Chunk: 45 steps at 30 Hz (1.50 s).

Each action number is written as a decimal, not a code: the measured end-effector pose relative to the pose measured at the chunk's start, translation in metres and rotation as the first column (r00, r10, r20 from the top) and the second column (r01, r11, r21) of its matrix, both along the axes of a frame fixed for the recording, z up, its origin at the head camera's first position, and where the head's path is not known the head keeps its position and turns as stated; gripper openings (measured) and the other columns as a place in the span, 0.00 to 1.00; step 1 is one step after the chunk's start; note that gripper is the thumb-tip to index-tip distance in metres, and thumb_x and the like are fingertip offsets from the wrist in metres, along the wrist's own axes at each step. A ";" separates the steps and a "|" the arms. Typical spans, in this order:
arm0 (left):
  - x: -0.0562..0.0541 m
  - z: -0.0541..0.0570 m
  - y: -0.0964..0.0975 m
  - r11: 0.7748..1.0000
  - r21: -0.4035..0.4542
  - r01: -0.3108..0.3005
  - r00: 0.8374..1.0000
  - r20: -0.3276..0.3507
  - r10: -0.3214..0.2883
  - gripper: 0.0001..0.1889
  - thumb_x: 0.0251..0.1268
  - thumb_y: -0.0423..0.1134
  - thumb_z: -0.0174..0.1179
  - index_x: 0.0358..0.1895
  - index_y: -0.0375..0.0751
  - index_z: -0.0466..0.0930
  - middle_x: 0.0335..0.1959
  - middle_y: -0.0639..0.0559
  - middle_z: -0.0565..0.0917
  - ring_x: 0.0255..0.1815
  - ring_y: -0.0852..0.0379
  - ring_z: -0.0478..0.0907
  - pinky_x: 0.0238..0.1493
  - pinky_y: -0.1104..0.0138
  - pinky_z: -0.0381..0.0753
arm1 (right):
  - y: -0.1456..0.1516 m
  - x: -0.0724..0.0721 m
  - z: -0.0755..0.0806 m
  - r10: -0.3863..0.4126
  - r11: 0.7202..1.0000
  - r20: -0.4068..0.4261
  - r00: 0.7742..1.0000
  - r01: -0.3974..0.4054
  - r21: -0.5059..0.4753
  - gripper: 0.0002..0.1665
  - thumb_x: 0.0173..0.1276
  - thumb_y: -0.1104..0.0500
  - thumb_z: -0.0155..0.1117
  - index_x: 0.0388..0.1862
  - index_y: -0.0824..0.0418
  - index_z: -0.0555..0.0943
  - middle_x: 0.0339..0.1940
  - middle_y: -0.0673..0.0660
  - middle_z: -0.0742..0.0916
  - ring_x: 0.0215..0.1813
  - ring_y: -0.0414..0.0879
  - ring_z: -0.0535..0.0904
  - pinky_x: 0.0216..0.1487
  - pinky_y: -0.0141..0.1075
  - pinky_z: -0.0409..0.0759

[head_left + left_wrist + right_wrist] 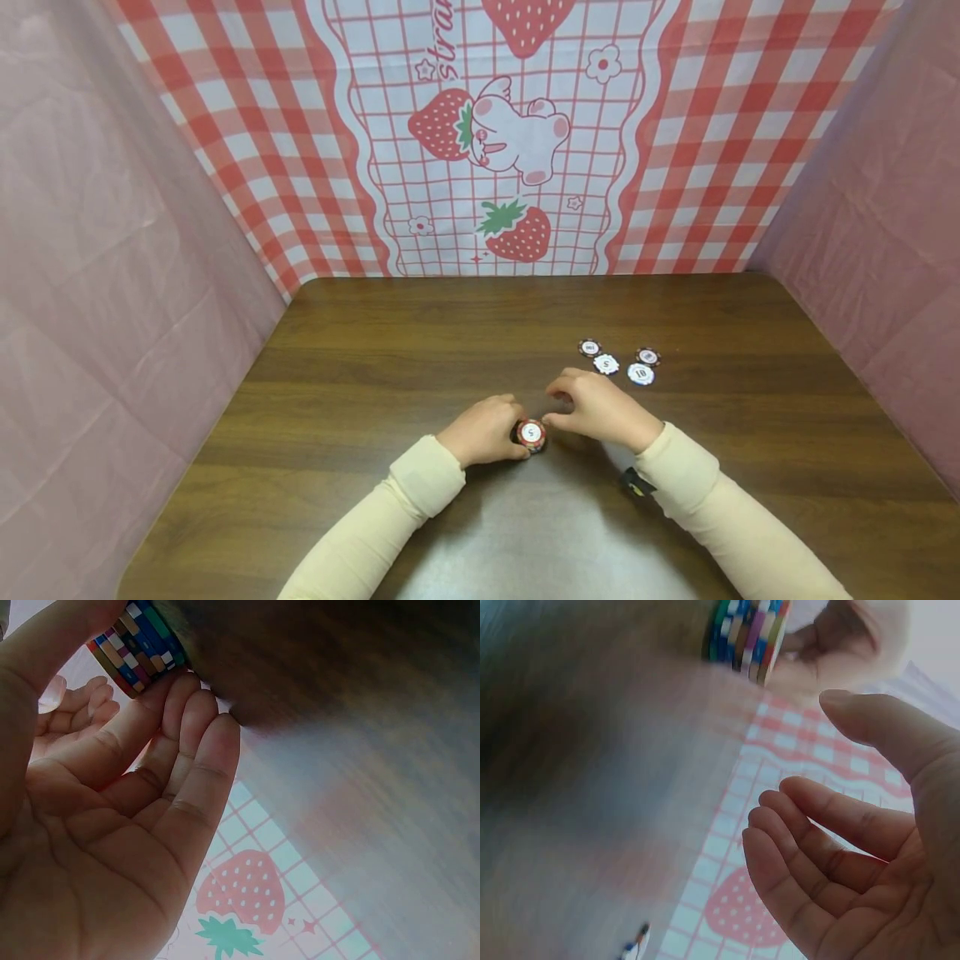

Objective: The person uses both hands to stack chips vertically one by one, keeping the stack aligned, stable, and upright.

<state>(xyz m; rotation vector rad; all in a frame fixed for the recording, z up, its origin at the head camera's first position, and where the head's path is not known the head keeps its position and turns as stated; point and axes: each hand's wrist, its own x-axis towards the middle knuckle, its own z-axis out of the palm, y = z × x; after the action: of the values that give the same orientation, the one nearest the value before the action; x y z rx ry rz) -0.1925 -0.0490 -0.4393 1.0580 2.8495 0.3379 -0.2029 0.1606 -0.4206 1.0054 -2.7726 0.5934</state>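
Observation:
A short stack of poker chips (531, 434) stands on the table, a red-edged chip marked 5 on top. My left hand (486, 431) grips it from the left side, thumb at the near edge and fingers behind. Seen from the left wrist, the stack (139, 649) shows layered blue, green, tan and purple edges between thumb and fingertips. To the right of the stack is my right hand (600, 410), its thumb and fingers apart and bent a little. In the right wrist view a gap separates those fingers from the stack (748, 637).
Loose chips lie in two overlapping pairs beyond my right hand: a dark chip (590, 347) with a white chip (606, 364), and another dark chip (648, 357) with a pale blue-edged chip (641, 374). A checkered strawberry cloth (517, 150) hangs behind the brown table (360, 350).

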 end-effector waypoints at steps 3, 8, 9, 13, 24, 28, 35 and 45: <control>0.000 0.000 0.000 1.000 -0.002 0.002 1.000 -0.007 -0.002 0.16 0.47 0.50 0.73 0.35 0.46 0.84 0.34 0.57 0.79 0.35 0.62 0.75 0.40 0.69 0.76 | 0.009 -0.003 0.001 -0.036 0.999 -0.011 0.999 0.036 -0.003 0.20 0.53 0.54 0.75 0.40 0.66 0.85 0.34 0.55 0.85 0.34 0.43 0.79 0.37 0.36 0.78; 0.000 -0.001 0.000 1.000 -0.005 0.006 1.000 -0.016 -0.007 0.16 0.48 0.51 0.73 0.36 0.46 0.84 0.34 0.57 0.80 0.36 0.61 0.76 0.41 0.69 0.77 | 0.025 -0.006 0.004 -0.109 0.994 0.003 0.994 0.109 -0.014 0.21 0.55 0.54 0.74 0.43 0.68 0.84 0.38 0.58 0.86 0.38 0.48 0.82 0.41 0.43 0.80; 0.000 -0.001 0.000 1.000 -0.004 0.007 1.000 -0.016 -0.008 0.16 0.47 0.51 0.73 0.36 0.46 0.84 0.34 0.57 0.80 0.36 0.61 0.76 0.41 0.69 0.77 | 0.028 -0.006 0.005 -0.127 0.992 0.011 0.992 0.127 -0.016 0.22 0.56 0.54 0.74 0.44 0.68 0.84 0.39 0.59 0.86 0.39 0.49 0.82 0.42 0.44 0.81; 0.000 -0.001 -0.001 1.000 -0.004 0.013 1.000 -0.020 -0.013 0.17 0.48 0.51 0.73 0.37 0.46 0.84 0.35 0.57 0.80 0.38 0.61 0.77 0.43 0.69 0.77 | 0.043 -0.010 0.004 -0.198 0.980 0.027 0.980 0.198 -0.030 0.24 0.56 0.53 0.74 0.46 0.69 0.83 0.41 0.61 0.86 0.41 0.51 0.82 0.43 0.47 0.80; 0.000 -0.001 -0.001 1.000 -0.002 0.014 1.000 -0.024 -0.014 0.17 0.48 0.50 0.73 0.38 0.45 0.84 0.35 0.57 0.81 0.38 0.61 0.77 0.43 0.69 0.77 | 0.076 -0.018 0.006 -0.346 0.931 0.076 0.935 0.352 -0.098 0.23 0.58 0.53 0.72 0.46 0.69 0.83 0.37 0.63 0.85 0.39 0.54 0.80 0.39 0.45 0.75; 0.000 -0.001 -0.001 1.000 -0.003 0.011 1.000 -0.021 -0.011 0.17 0.48 0.50 0.73 0.38 0.45 0.85 0.36 0.57 0.81 0.39 0.61 0.77 0.43 0.69 0.77 | 0.083 -0.020 0.005 -0.384 0.915 0.068 0.921 0.389 -0.106 0.24 0.59 0.53 0.71 0.47 0.70 0.83 0.39 0.66 0.85 0.40 0.56 0.81 0.41 0.50 0.77; 0.000 -0.002 -0.001 1.000 0.004 0.008 1.000 -0.011 -0.008 0.17 0.48 0.50 0.73 0.39 0.45 0.85 0.36 0.57 0.81 0.38 0.61 0.77 0.43 0.70 0.77 | 0.093 -0.022 0.002 -0.427 0.897 0.078 0.901 0.433 -0.089 0.26 0.60 0.52 0.70 0.48 0.72 0.82 0.41 0.69 0.85 0.39 0.56 0.80 0.40 0.52 0.77; 0.000 -0.001 -0.001 1.000 -0.002 0.002 1.000 -0.008 -0.002 0.17 0.48 0.50 0.73 0.39 0.45 0.85 0.36 0.56 0.81 0.38 0.61 0.77 0.44 0.69 0.77 | 0.105 -0.024 -0.001 -0.451 0.885 0.120 0.884 0.461 -0.065 0.27 0.61 0.53 0.69 0.50 0.74 0.81 0.45 0.71 0.85 0.46 0.62 0.81 0.47 0.58 0.76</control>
<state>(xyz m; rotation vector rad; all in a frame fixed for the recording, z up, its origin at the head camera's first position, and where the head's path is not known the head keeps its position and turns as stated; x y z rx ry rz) -0.1925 -0.0498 -0.4405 1.0644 2.8553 0.3316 -0.2273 0.2657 -0.4218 0.2811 -2.8853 0.7012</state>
